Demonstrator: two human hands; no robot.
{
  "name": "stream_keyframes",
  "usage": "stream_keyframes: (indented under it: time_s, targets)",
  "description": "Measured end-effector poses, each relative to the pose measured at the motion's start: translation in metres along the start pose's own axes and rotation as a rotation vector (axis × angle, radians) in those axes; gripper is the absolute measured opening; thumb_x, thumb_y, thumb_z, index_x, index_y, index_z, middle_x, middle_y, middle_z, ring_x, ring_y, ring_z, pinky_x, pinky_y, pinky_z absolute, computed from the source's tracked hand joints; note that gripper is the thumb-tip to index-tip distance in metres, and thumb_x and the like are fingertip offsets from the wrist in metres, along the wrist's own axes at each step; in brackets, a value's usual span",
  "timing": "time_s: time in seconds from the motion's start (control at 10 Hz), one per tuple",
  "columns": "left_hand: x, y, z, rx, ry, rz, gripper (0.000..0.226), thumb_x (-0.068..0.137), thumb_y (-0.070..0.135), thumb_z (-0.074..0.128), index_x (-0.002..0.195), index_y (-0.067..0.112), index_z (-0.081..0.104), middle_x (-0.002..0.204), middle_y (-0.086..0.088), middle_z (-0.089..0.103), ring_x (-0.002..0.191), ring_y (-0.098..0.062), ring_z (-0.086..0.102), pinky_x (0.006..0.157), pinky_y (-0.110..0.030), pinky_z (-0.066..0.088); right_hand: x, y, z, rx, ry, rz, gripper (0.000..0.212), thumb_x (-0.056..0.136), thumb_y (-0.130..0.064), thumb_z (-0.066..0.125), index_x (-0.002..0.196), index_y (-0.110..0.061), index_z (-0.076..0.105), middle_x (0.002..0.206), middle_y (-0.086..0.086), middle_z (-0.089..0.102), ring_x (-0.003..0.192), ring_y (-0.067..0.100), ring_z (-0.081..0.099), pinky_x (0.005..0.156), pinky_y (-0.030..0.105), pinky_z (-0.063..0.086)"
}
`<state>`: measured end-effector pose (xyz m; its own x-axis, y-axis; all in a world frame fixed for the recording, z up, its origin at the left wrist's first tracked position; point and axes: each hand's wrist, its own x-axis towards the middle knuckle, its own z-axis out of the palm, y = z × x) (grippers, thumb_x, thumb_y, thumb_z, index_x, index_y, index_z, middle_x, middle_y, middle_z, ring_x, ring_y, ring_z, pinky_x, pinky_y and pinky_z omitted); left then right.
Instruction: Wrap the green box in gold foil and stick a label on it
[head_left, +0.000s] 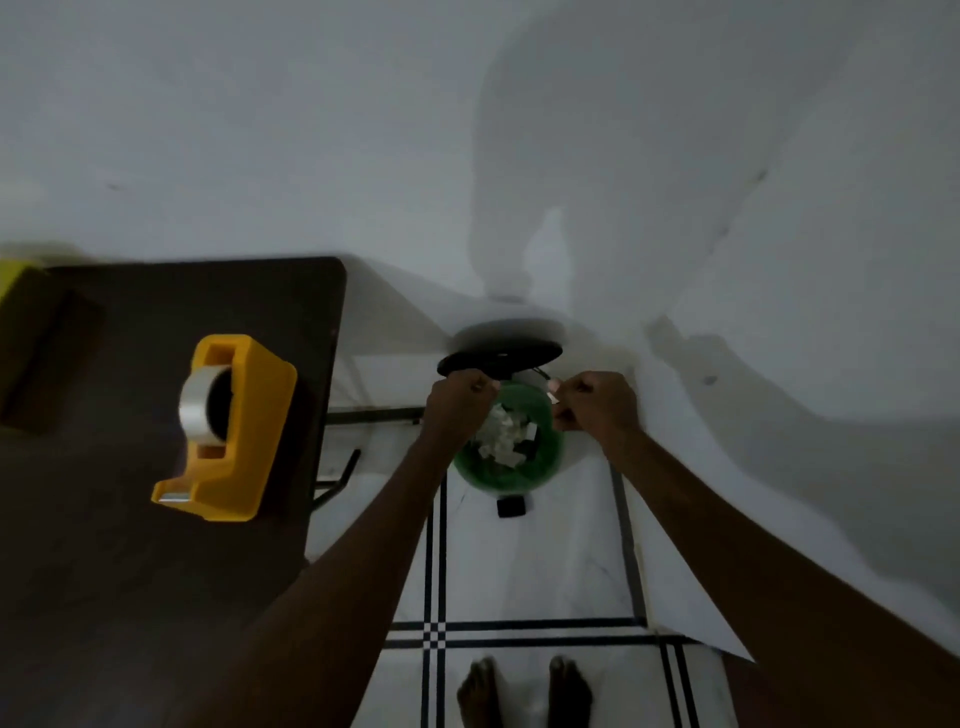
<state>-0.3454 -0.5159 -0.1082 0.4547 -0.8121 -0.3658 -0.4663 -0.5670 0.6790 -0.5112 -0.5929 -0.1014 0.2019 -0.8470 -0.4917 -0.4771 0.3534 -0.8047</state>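
My left hand (457, 400) and my right hand (597, 405) are both held over an open green pedal bin (550, 460) on the floor. The left hand's fingers are curled into a fist and nothing shows in it. At its fingertips my right hand pinches a small white paper scrap (551, 398), just above the bin's rim. More white scraps (504, 434) lie inside the bin. A yellow-gold object (15, 286) sits at the table's far left edge, mostly cut off, so I cannot tell whether it is the wrapped box.
A dark table (130, 571) fills the left side, with a yellow tape dispenser (234, 426) holding a clear tape roll. The bin's black lid (498, 353) stands raised against the white wall. My bare feet (524, 691) stand on white tiles with dark lines.
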Motion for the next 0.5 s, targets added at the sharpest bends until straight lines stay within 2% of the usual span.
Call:
stream_keyframes:
  time_s: [0.1,0.2,0.3,0.4,0.5]
  targets:
    - [0.026,-0.026,0.025,0.016,-0.037,-0.037,0.027,0.097,0.029,0.054,0.098,0.006,0.069,0.095,-0.013,0.070,0.085,-0.029,0.067,0.081,-0.038,0.056,0.036,0.028,0.018,0.033,-0.008,0.113,0.013,0.090,-0.006,0.068,0.098,0.004,0.068,0.071,0.010,0.066,0.054,0.020,0.064,0.050,0.028,0.059]
    - [0.057,-0.062,0.057,-0.024,-0.091,-0.112,0.027,0.097,0.029,0.055,0.096,0.005,0.068,0.095,-0.018,0.070,0.088,-0.034,0.068,0.082,-0.043,0.057,0.085,0.067,0.046,0.082,-0.040,0.297,0.021,0.090,-0.005,0.067,0.106,0.009,0.065,0.074,0.015,0.066,0.058,0.024,0.063,0.052,0.031,0.060]
    - [0.099,-0.119,0.100,-0.144,-0.127,-0.215,0.039,0.086,0.040,0.063,0.103,0.005,0.067,0.103,-0.023,0.069,0.097,-0.039,0.067,0.086,-0.050,0.056,0.130,0.116,0.072,0.134,-0.042,0.400,0.033,0.089,-0.010,0.071,0.114,0.009,0.061,0.080,0.017,0.068,0.058,0.022,0.066,0.050,0.031,0.058]
    - [0.132,-0.163,0.134,-0.182,-0.147,-0.273,0.047,0.078,0.044,0.061,0.107,0.008,0.067,0.110,-0.023,0.067,0.104,-0.041,0.065,0.090,-0.053,0.054,0.156,0.147,0.090,0.176,-0.046,0.398,0.041,0.086,-0.015,0.076,0.115,0.007,0.060,0.088,0.016,0.069,0.068,0.021,0.066,0.067,0.038,0.062]
    - [0.133,-0.161,0.140,-0.151,-0.149,-0.232,0.030,0.095,0.029,0.057,0.111,0.005,0.066,0.113,-0.022,0.066,0.105,-0.038,0.064,0.092,-0.048,0.054,0.174,0.167,0.107,0.102,-0.056,0.411,0.041,0.087,-0.024,0.074,0.115,0.003,0.061,0.099,0.019,0.070,0.080,0.026,0.066,0.083,0.044,0.060]
